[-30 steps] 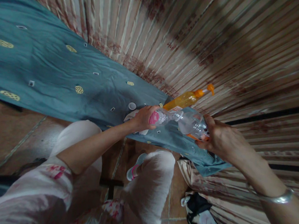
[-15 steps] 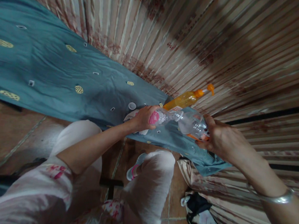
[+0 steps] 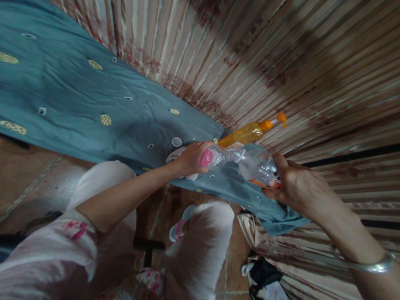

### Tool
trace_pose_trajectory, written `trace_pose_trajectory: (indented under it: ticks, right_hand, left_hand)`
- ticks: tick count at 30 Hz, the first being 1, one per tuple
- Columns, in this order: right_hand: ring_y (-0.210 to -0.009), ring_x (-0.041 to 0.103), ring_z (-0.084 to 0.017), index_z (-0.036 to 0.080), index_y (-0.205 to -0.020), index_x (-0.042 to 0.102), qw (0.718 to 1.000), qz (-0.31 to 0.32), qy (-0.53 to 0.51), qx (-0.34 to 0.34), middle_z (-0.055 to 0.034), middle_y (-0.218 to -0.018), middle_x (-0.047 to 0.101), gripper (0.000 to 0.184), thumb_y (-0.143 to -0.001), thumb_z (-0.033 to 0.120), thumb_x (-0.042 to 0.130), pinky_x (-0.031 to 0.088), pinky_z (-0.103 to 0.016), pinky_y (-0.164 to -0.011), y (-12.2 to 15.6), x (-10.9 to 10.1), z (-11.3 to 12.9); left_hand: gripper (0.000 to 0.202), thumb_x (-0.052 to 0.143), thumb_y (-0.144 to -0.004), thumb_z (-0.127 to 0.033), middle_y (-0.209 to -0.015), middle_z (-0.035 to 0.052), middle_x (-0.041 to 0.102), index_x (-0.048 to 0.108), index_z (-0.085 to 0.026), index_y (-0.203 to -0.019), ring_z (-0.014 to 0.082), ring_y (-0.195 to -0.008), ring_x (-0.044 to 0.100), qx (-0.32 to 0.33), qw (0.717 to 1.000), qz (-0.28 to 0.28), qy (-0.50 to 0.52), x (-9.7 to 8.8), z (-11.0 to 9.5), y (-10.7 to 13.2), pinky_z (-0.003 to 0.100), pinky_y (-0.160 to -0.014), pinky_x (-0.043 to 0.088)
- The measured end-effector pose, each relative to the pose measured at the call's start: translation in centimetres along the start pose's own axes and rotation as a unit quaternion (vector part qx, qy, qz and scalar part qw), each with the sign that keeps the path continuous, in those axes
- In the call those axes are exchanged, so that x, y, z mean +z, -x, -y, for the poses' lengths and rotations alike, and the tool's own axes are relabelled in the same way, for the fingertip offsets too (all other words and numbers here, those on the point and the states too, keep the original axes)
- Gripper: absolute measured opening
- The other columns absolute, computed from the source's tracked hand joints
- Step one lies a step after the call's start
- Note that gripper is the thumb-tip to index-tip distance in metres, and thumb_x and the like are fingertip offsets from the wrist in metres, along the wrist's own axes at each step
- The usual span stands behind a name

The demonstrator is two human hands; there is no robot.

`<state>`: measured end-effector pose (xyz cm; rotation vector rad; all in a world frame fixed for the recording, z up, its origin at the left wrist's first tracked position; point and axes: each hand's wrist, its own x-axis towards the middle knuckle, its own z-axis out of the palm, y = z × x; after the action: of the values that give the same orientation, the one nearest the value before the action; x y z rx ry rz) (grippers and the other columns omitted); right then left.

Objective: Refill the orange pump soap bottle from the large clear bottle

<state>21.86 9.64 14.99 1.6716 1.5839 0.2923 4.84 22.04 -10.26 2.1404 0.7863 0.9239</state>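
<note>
My left hand (image 3: pixel 195 159) is closed round a small clear plastic bottle (image 3: pixel 220 156) with a pink label. A larger clear plastic bottle (image 3: pixel 257 162) lies tilted in my right hand (image 3: pixel 291 180), whose fingers wrap its far end. The two bottles meet mouth to mouth between my hands, over the cloth. Just behind them stands a pump bottle (image 3: pixel 246 134) of yellow-orange liquid with an orange pump head. A white cap (image 3: pixel 176 141) rests on the cloth left of my left hand. Some white cloth (image 3: pixel 174 155) shows partly beneath that hand.
A teal patterned cloth (image 3: pixel 67 95) covers the long narrow surface before me. Pleated curtains (image 3: pixel 196 36) hang close behind it and along the right. Below are my knees, the tiled floor (image 3: pixel 16 179) and a dark-and-white bundle (image 3: pixel 275 289) at lower right.
</note>
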Motion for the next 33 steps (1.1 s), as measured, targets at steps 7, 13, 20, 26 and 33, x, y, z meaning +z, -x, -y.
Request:
trace_pose_trajectory:
  ticks: [7, 13, 20, 26, 33]
  right_hand:
    - [-0.097, 0.085, -0.039, 0.010, -0.134, 0.056, 1.000, -0.012, -0.008, -0.008, -0.0196, -0.100, 0.084, 0.043, -0.099, 0.031, 0.072, 0.049, -0.034, -0.069, -0.10, 0.24, -0.32]
    - [-0.092, 0.084, -0.038, 0.011, -0.134, 0.055, 0.999, -0.034, -0.010, -0.010, -0.0149, -0.091, 0.083, 0.048, -0.096, 0.032, 0.075, 0.045, -0.033, -0.064, -0.02, 0.36, -0.31]
    - [-0.100, 0.085, -0.038, 0.008, -0.138, 0.054, 1.000, -0.005, 0.008, -0.004, -0.0203, -0.104, 0.084, 0.047, -0.101, 0.034, 0.070, 0.050, -0.034, -0.071, 0.05, -0.06, -0.07]
    - [-0.096, 0.084, -0.038, 0.009, -0.138, 0.055, 1.000, -0.024, 0.001, -0.010, -0.0174, -0.096, 0.083, 0.053, -0.097, 0.035, 0.076, 0.050, -0.034, -0.069, -0.11, 0.26, -0.31]
    - [-0.096, 0.085, -0.037, 0.008, -0.142, 0.053, 1.000, -0.024, 0.007, -0.005, -0.0183, -0.099, 0.084, 0.056, -0.098, 0.035, 0.075, 0.049, -0.034, -0.069, 0.03, 0.37, -0.21]
  left_hand:
    - [0.083, 0.088, -0.073, -0.022, -0.152, 0.0191, 0.070, 0.056, -0.017, -0.149, 0.0380, -0.138, 0.071, 0.002, 1.000, -0.005, -0.002, -0.02, -0.03, -0.04, 0.053, -0.121, 0.056]
    - [0.081, 0.089, -0.073, -0.022, -0.149, 0.0174, 0.072, 0.057, -0.019, -0.148, 0.0369, -0.134, 0.073, 0.003, 1.000, -0.008, 0.001, -0.05, -0.04, -0.01, 0.053, -0.119, 0.058]
    - [0.082, 0.088, -0.072, -0.020, -0.151, 0.0163, 0.071, 0.057, -0.020, -0.148, 0.0360, -0.136, 0.072, 0.000, 1.000, -0.007, 0.009, -0.09, -0.10, -0.03, 0.052, -0.119, 0.057]
    - [0.083, 0.089, -0.072, -0.020, -0.151, 0.0172, 0.071, 0.057, -0.019, -0.148, 0.0362, -0.136, 0.072, 0.003, 1.000, -0.007, 0.000, -0.01, -0.04, -0.04, 0.051, -0.119, 0.057]
    - [0.083, 0.090, -0.073, -0.019, -0.152, 0.0181, 0.071, 0.057, -0.017, -0.149, 0.0379, -0.136, 0.072, 0.001, 1.000, -0.004, 0.002, -0.14, -0.24, 0.02, 0.053, -0.119, 0.058]
